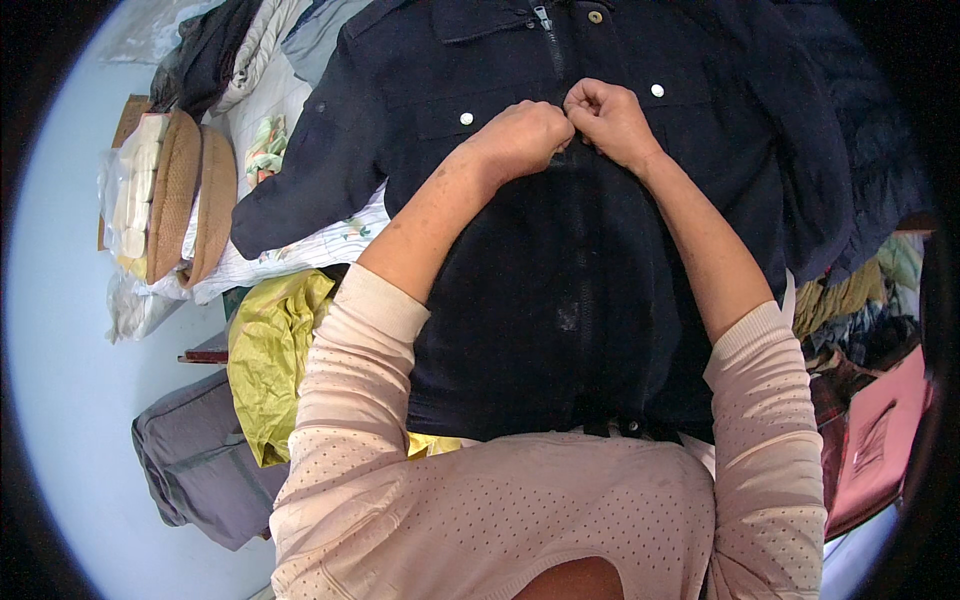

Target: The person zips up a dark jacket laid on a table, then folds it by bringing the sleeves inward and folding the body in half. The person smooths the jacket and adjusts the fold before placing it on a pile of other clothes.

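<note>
A dark jacket [510, 255] lies spread out before me, its collar at the top of the view and its front zip running down the middle. My left hand [525, 139] pinches the jacket's front placket just below the chest, fingers curled. Touching it, my right hand [609, 124] grips the opposite edge of the same placket, thumb against the fingers. The metal zip pull [543, 16] sits near the collar, above both hands. A pale snap button [466, 118] shows on one chest flap, another pale snap button [658, 91] on the other. What lies between my fingertips is hidden.
Left of the jacket are woven baskets [174, 195], a clear plastic bag [124, 202] and a yellow bag [274, 352], with a grey fabric case [210, 457] lower down. A patterned white sheet [300, 247] lies under the sleeve. At right are piled clothes [847, 300] and a pink box [881, 442].
</note>
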`<action>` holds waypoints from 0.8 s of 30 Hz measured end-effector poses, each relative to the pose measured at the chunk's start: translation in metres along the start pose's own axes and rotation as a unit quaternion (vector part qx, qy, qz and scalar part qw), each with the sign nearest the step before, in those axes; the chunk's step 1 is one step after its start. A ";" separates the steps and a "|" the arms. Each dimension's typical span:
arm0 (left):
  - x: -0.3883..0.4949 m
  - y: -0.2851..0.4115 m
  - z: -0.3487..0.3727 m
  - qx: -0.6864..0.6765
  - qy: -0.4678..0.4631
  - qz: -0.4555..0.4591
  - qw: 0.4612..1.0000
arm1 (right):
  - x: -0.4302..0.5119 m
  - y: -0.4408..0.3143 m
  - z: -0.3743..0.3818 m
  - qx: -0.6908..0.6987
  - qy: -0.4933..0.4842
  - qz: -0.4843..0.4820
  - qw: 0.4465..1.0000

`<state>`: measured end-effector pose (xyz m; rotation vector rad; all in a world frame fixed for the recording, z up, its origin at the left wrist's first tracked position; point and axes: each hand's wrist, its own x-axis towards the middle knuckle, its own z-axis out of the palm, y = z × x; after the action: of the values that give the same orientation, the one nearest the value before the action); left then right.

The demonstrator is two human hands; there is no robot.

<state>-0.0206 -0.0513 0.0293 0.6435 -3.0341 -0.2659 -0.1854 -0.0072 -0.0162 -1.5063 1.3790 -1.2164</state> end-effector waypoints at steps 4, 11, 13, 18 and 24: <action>-0.003 0.003 0.000 0.031 -0.002 0.026 0.999 | -0.001 -0.003 0.000 -0.024 0.005 0.000 1.000; -0.013 -0.005 0.008 0.014 0.051 0.064 0.997 | 0.002 0.005 0.002 -0.027 0.010 -0.016 0.999; -0.019 -0.007 0.013 -0.010 0.086 0.059 0.995 | 0.002 0.004 0.002 -0.022 0.008 -0.011 1.000; -0.038 0.002 0.022 -0.110 0.216 -0.014 0.970 | -0.003 -0.008 -0.001 -0.004 0.002 0.022 1.000; -0.039 -0.001 0.030 -0.116 0.271 -0.001 0.955 | -0.002 -0.008 0.000 -0.021 0.000 0.018 1.000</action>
<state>0.0134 -0.0311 -0.0004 0.5837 -2.4322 -0.3665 -0.1833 -0.0037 -0.0093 -1.5041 1.4327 -1.1722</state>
